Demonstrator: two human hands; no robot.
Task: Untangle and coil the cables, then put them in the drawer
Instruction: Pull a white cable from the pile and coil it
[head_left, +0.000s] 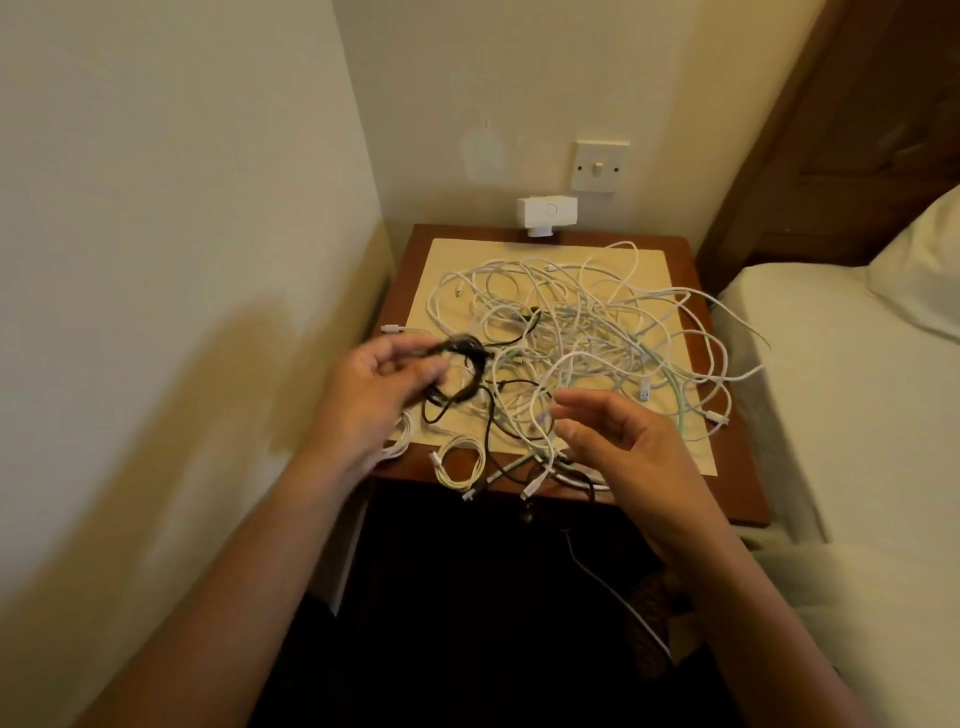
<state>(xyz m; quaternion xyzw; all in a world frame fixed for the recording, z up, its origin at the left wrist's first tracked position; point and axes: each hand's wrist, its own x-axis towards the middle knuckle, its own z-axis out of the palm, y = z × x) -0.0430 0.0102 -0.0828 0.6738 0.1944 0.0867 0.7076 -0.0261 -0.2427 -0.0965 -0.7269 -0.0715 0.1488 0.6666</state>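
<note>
At a bedside table (727, 499), we find the left hand (379, 384) raised over the near left corner, its fingers pinched round a black cable (462, 374) wound into a rough loop; the hand is blurred, so we cannot make out the exact grip. The loop sits just right of those fingertips, and a loose black tail drops from it toward the table's front edge. Below, at that edge, lies a small white coil (457, 465), already wound by our reading. Further right and farther back, the white cables (571, 322) sprawl in one loose knot across a cream mat (649, 260). The heap is longer side to side than front to back, with strands spilling over the right edge toward the bed (857, 405). The right hand (618, 441) hovers open and holds nothing, fingers loosely spread, before the heap's near right part and nearer to it than the left. We judge the next move turns on the gap between the hands: the black loop lies close by on the right hand's left, and its tail seems to run among the white strands. No drawer is in view
</note>
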